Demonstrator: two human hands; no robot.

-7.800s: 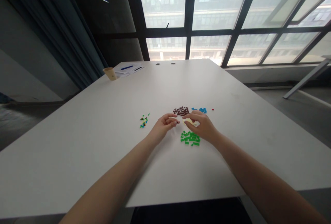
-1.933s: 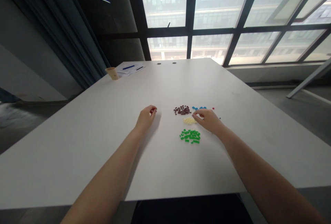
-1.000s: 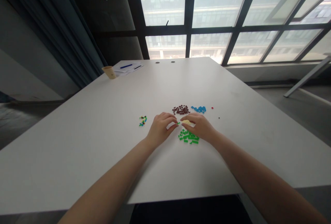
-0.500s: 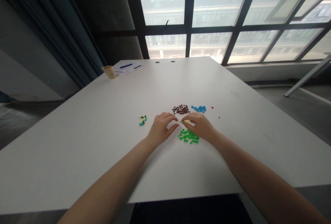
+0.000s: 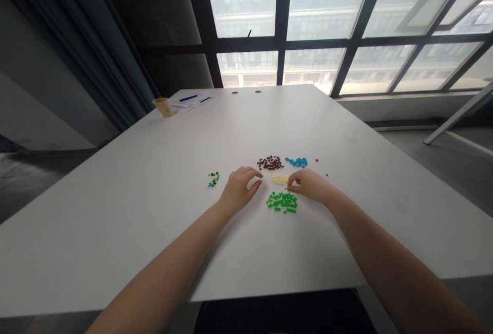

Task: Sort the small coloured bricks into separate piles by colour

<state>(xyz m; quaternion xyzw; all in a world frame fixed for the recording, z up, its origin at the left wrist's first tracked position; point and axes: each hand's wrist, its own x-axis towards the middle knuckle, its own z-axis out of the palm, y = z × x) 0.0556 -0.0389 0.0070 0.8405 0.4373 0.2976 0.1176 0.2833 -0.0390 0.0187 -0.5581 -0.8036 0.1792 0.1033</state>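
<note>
My left hand rests on the white table, thumb and fingers apart, with nothing between them. To its right, my right hand is closed in a pinch, with a small green brick just showing at the fingertips. Beside those fingertips lies a heap of cream bricks, partly covered by the hand. Nearer to me is a pile of green bricks in various lengths. Beyond the hands are a dark brown pile and a smaller blue pile.
A mixed-colour cluster of small bricks lies left of my left hand. One red piece and a tiny dark piece lie to the right. Far left stand a paper cup and papers with a blue pen.
My right hand has moved right and slightly nearer to me, carrying the small green brick and uncovering the cream heap. My left hand has shifted slightly left.
</note>
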